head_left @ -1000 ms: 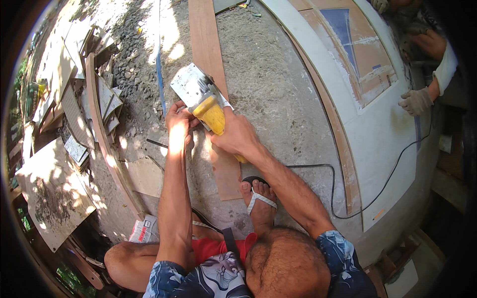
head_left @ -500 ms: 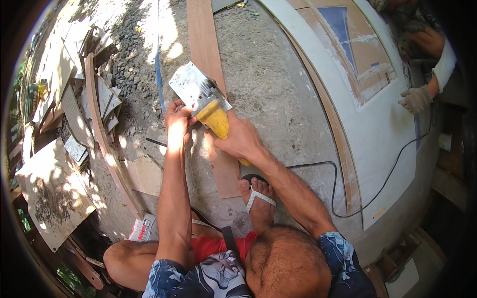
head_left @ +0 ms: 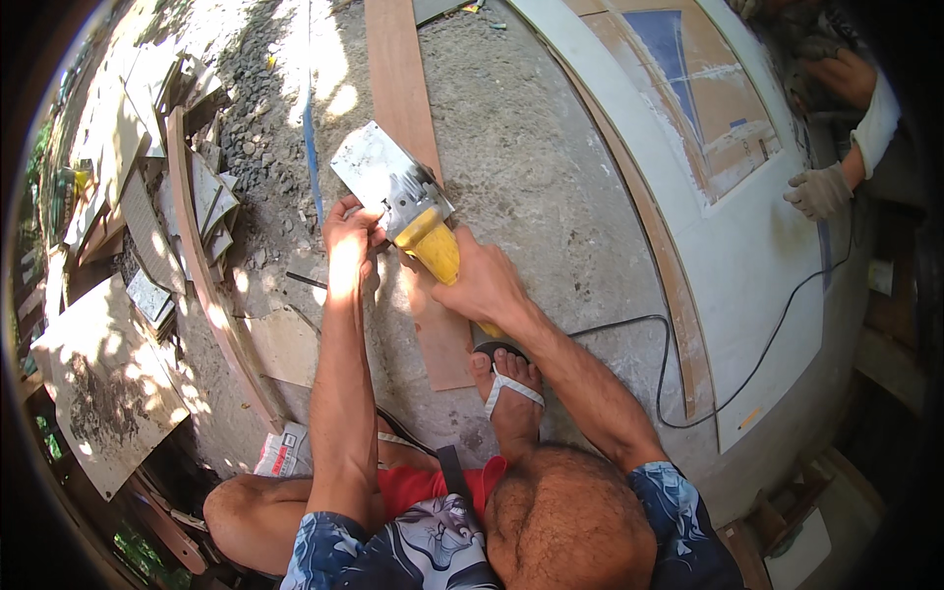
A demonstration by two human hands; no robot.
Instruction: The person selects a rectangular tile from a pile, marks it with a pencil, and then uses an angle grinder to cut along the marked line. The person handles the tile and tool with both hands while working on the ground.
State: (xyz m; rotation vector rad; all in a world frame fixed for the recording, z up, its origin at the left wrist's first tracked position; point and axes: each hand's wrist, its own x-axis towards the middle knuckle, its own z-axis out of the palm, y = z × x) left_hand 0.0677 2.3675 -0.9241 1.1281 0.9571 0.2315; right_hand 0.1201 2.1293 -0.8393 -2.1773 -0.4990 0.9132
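A yellow power tool [head_left: 438,258] with a flat silver metal base plate [head_left: 369,162], looking like a small circular saw, is held above a long brown wooden board [head_left: 403,79]. The fingers of my right hand [head_left: 484,280] are wrapped round its yellow body; the hand hides part of the handle. At the lower left edge of the base plate, my left hand [head_left: 349,234] grips with its thumb and fingertips. The blade cannot be made out. A black cord [head_left: 629,320] shows beyond my right forearm and runs to the right.
Broken boards and tiles [head_left: 147,216] are piled at the left beside a curved wooden strip [head_left: 202,265]. Gravel [head_left: 258,118] lies at upper left. A large white panel [head_left: 757,295] stretches along the right, where another person's gloved hand [head_left: 821,192] rests. My sandalled foot [head_left: 513,393] is near the board's end.
The power tool has tilted slightly in my hands, with its yellow body turned a little. Both hands keep their hold and stay nearly in place.
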